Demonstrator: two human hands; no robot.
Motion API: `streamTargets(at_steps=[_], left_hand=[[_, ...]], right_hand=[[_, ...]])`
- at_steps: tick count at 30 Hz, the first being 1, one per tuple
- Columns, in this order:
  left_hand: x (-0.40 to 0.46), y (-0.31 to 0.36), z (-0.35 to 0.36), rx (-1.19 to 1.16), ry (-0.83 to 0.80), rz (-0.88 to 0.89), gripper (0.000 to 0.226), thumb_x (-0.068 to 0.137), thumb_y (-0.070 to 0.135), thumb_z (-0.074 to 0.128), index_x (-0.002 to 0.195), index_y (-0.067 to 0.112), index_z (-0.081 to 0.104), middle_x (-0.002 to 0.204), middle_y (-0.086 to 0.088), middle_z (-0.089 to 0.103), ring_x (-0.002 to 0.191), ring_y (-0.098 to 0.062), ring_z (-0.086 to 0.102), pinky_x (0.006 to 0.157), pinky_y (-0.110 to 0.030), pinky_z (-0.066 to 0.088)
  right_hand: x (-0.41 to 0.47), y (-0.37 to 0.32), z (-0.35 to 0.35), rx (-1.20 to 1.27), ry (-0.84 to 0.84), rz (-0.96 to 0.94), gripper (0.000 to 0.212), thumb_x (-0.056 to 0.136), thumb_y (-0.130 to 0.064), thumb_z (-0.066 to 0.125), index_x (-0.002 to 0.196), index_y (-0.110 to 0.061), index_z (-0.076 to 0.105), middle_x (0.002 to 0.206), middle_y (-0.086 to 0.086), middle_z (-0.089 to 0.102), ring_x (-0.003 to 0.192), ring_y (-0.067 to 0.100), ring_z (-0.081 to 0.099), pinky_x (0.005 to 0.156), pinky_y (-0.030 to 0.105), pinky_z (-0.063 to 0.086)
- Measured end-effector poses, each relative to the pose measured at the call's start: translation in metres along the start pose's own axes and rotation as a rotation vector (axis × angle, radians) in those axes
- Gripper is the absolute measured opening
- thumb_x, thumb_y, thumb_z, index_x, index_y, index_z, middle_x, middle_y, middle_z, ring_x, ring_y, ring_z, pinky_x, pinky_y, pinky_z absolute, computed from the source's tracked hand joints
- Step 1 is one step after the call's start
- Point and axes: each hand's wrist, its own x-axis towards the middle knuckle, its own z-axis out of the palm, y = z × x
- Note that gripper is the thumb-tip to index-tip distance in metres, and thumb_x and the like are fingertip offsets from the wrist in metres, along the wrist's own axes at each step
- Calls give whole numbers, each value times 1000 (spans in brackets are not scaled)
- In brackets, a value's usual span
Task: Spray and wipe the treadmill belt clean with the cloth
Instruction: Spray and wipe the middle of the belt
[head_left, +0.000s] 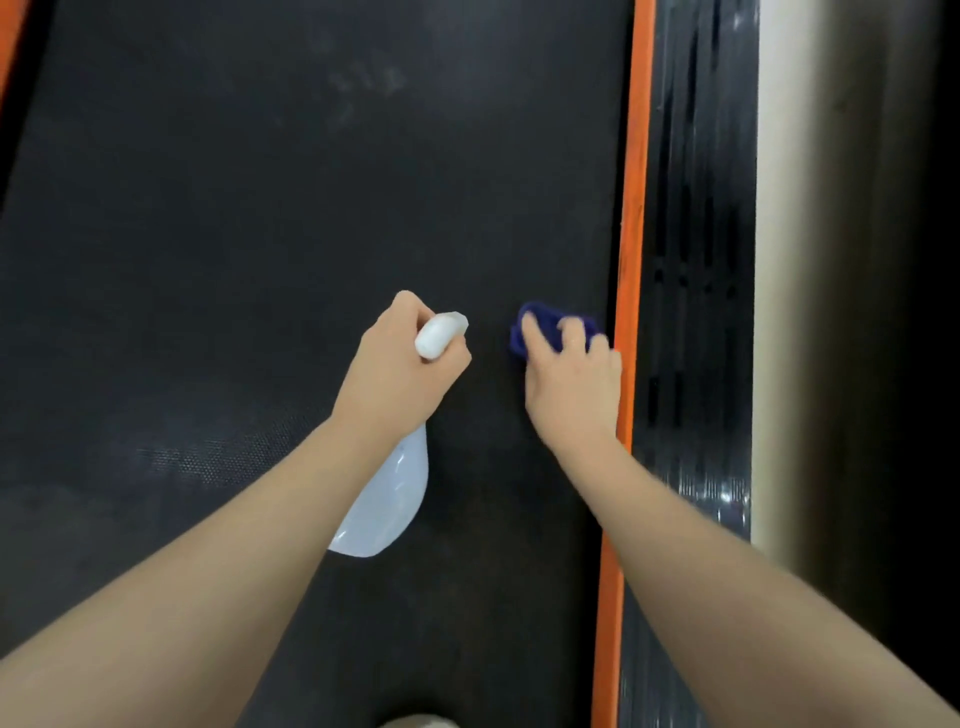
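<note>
Treadmill belt (260, 260) lies under both hands. The right hand (571, 379) presses the bunched cloth (540, 325) beside the orange edge strip (631, 208); the left hand (400, 374) grips the spray bottle (389, 499). Risk: the cloth may snag at that strip, or the smudges (363, 85) higher up get missed.

We see a matt, finely textured black belt (260, 260), a smooth translucent plastic spray bottle (387, 499) at centre, soft blue cloth (545, 322), and a glossy ribbed black side rail (696, 260) at right.
</note>
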Motion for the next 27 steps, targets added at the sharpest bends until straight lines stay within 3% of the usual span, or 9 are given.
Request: streamTargets(at_steps=[3, 4, 7, 8, 11, 15, 18, 22, 27], left_hand=[[-3, -5, -4, -1, 5, -31, 19, 89, 23, 57, 95, 8, 46, 90, -3, 57, 77, -14, 50, 63, -26, 40], [-3, -7, -5, -10, 10, -34, 19, 89, 22, 56, 96, 7, 45, 90, -5, 57, 77, -15, 50, 62, -27, 40], [-12, -18, -12, -33, 26, -51, 20, 89, 22, 55, 95, 6, 45, 96, -11, 61, 76, -14, 49, 62, -26, 40], [-16, -21, -13, -27, 18, -58, 18, 89, 22, 55, 94, 8, 45, 94, -10, 60, 75, -13, 49, 61, -25, 40], [-30, -27, -14, -3, -2, -73, 18, 89, 22, 57, 91, 10, 44, 89, -4, 57, 74, -12, 49, 62, -25, 40], [-35, -28, -9, 26, -35, -55, 19, 90, 24, 59, 92, 10, 47, 93, -2, 59, 80, -15, 53, 70, -32, 46], [-30, -28, -4, 52, -48, -45, 19, 90, 26, 59, 91, 11, 46, 91, -3, 58, 78, -15, 51, 66, -29, 43], [-15, -20, -4, -4, 0, -44, 20, 90, 26, 57, 92, 8, 46, 89, -8, 59, 73, -13, 49, 60, -26, 40], [11, -7, -5, -36, 27, -30, 19, 91, 27, 55, 89, 12, 44, 77, 2, 50, 67, -10, 45, 54, -21, 38]], right_hand=[[-17, 26, 5, -153, 43, -343, 58, 69, -21, 72, 126, -24, 59, 105, 16, 61, 72, 32, 53, 65, 37, 38], [-3, 30, -1, -201, 46, -329, 59, 72, -21, 69, 129, -26, 55, 110, 16, 59, 77, 32, 53, 69, 38, 36], [22, 17, -5, -184, -60, 63, 60, 87, -14, 52, 143, -27, 33, 135, 16, 42, 101, 36, 46, 86, 42, 34], [16, 10, -6, -144, -61, 132, 60, 86, -12, 53, 142, -25, 36, 133, 17, 44, 100, 36, 47, 85, 42, 35], [-41, -1, -2, -107, 27, 47, 58, 68, -14, 72, 124, -18, 60, 104, 17, 60, 75, 34, 54, 67, 38, 41], [-90, -1, 5, -97, -17, -14, 61, 62, -15, 78, 121, -15, 63, 98, 16, 62, 69, 33, 52, 63, 38, 42], [-72, 5, 9, -163, 52, -88, 65, 58, -16, 80, 121, -17, 63, 101, 15, 63, 73, 32, 53, 65, 37, 43], [-6, 4, 6, -165, 64, 38, 60, 64, -17, 76, 122, -21, 62, 105, 15, 61, 79, 35, 55, 70, 37, 43], [60, 8, -2, -154, -53, 134, 53, 95, -19, 43, 145, -25, 28, 140, 16, 36, 109, 38, 40, 91, 43, 30]])
